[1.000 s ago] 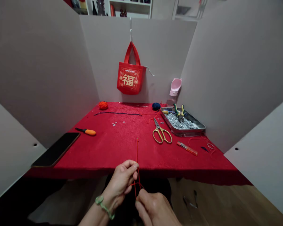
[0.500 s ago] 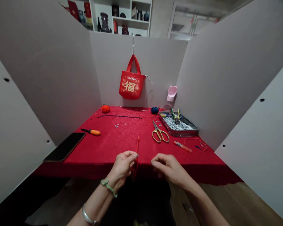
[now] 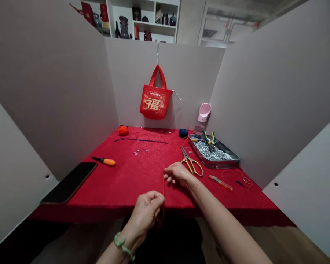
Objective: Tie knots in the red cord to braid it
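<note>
- Red cord point(image 3: 163, 187) is standing upright at lower centre of the frame, and we are pinching it in our left hand point(image 3: 147, 211), just over the near edge of the table.
- We are keeping the left fingers clamped together on the cord, and its lower end is dangling past the table edge in a small tangle.
- We are holding our right hand point(image 3: 177, 174) over the red tablecloth point(image 3: 126, 179), its curled fingers point(image 3: 169, 173) lying together just beside the cord's upper end; we cannot tell whether they are gripping it.
- We are keeping that hand near the gold-handled scissors point(image 3: 191, 164), which are lying to its right.
- We are wearing a green bracelet point(image 3: 121, 245) on the left wrist.
- We are facing a metal tray point(image 3: 225, 158) of small silvery hardware at right, with green-and-yellow pliers point(image 3: 209, 138) resting in it.
- We are seeing an orange-handled screwdriver point(image 3: 106, 161) and a black phone point(image 3: 68, 182) at left, and an orange utility knife point(image 3: 220, 182) at right.
- We are seeing a blue yarn ball point(image 3: 183, 133) and an orange yarn ball point(image 3: 123, 130) along the far edge, below a red tote bag point(image 3: 155, 102) hanging on the back panel.
</note>
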{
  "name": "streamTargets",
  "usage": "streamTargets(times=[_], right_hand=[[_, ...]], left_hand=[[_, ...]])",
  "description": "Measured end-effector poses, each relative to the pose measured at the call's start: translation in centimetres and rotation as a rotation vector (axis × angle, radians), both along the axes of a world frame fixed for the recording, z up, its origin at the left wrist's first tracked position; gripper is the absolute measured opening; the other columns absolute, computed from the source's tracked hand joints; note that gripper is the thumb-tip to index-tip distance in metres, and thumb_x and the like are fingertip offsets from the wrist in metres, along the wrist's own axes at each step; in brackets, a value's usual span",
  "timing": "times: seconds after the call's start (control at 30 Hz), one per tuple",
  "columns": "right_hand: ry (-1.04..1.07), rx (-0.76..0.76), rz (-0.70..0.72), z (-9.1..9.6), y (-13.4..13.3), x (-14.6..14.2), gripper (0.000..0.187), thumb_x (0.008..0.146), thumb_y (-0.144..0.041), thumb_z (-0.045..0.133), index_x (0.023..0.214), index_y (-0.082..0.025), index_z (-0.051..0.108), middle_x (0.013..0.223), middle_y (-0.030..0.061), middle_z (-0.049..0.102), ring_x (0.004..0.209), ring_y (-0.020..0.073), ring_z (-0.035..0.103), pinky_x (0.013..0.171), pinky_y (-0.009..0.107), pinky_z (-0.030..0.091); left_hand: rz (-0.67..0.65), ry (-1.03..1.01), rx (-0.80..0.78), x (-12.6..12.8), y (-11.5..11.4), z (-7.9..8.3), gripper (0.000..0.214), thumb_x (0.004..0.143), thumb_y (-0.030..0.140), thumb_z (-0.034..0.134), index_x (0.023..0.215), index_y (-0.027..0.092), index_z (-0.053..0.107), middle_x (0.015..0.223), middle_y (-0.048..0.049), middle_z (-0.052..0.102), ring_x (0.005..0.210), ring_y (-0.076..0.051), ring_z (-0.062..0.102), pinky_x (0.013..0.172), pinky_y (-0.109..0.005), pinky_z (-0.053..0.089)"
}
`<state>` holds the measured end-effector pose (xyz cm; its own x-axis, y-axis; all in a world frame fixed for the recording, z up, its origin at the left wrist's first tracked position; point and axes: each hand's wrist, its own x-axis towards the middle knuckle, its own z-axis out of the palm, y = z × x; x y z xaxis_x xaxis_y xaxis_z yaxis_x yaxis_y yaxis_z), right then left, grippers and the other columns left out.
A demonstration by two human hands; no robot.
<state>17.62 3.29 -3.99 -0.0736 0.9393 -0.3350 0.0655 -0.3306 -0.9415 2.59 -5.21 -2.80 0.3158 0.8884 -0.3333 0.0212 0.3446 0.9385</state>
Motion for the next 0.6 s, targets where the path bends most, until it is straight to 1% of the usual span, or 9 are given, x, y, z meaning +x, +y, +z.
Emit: streamTargets(times=[0.1, 0.2, 0.27, 0.37, 0.47, 0.6], right_hand=[[-0.036, 0.018, 0.027, -0.1, 0.4, 0.1, 0.012, 0.071, -0.013, 0.046, 0.062, -0.008, 0.05, 0.059, 0.0054, 0.058, 0.037, 0.0068, 0.048, 0.029, 0.014, 0.028], [-0.023, 0.024, 0.052, -0.2, 0.7, 0.4, 0.013, 0.071, -0.013, 0.045, 0.061, -0.008, 0.05, 0.056, 0.0038, 0.057, 0.036, 0.0071, 0.048, 0.028, 0.014, 0.028], [-0.007, 0.024, 0.053, -0.2, 0.7, 0.5, 0.014, 0.071, -0.014, 0.046, 0.059, -0.008, 0.05, 0.053, 0.0029, 0.055, 0.034, 0.0069, 0.046, 0.028, 0.014, 0.028], [-0.007, 0.065, 0.043, -0.5, 0.7, 0.4, 0.015, 0.071, -0.017, 0.046, 0.058, -0.009, 0.048, 0.047, 0.0013, 0.052, 0.031, 0.0062, 0.043, 0.028, 0.015, 0.027], [-0.069, 0.131, -0.002, -1.1, 0.7, 0.0, 0.015, 0.072, -0.02, 0.043, 0.061, -0.011, 0.047, 0.047, 0.0005, 0.051, 0.03, 0.0066, 0.041, 0.028, 0.015, 0.025], [-0.226, 0.205, -0.015, -1.9, 0.7, -0.3, 0.018, 0.075, -0.025, 0.04, 0.066, -0.012, 0.047, 0.05, 0.0012, 0.052, 0.033, 0.0076, 0.044, 0.033, 0.016, 0.028]], left_hand=[[-0.017, 0.031, 0.002, 0.1, 0.2, 0.1, 0.034, 0.063, 0.045, 0.059, 0.062, 0.014, 0.044, 0.041, 0.0095, 0.023, 0.037, -0.002, 0.015, 0.04, -0.018, 0.006], [-0.049, 0.059, 0.051, 0.2, 0.5, 0.0, 0.032, 0.067, 0.043, 0.056, 0.064, 0.013, 0.044, 0.043, 0.0084, 0.025, 0.04, -0.002, 0.017, 0.04, -0.018, 0.008], [-0.067, 0.085, 0.082, 0.2, 0.8, -0.2, 0.03, 0.07, 0.041, 0.053, 0.064, 0.013, 0.043, 0.045, 0.0079, 0.026, 0.041, -0.003, 0.019, 0.04, -0.018, 0.01], [-0.098, 0.115, 0.111, 0.2, 1.1, -0.3, 0.027, 0.074, 0.039, 0.049, 0.065, 0.013, 0.042, 0.046, 0.0076, 0.027, 0.042, -0.003, 0.02, 0.04, -0.018, 0.011], [-0.123, 0.134, 0.123, 0.2, 1.3, -0.3, 0.027, 0.075, 0.038, 0.048, 0.066, 0.013, 0.043, 0.046, 0.0074, 0.027, 0.042, -0.004, 0.021, 0.041, -0.018, 0.013], [-0.122, 0.15, 0.101, -0.3, 1.4, -0.1, 0.029, 0.074, 0.041, 0.048, 0.066, 0.014, 0.043, 0.048, 0.0072, 0.028, 0.043, -0.004, 0.022, 0.041, -0.018, 0.015]])
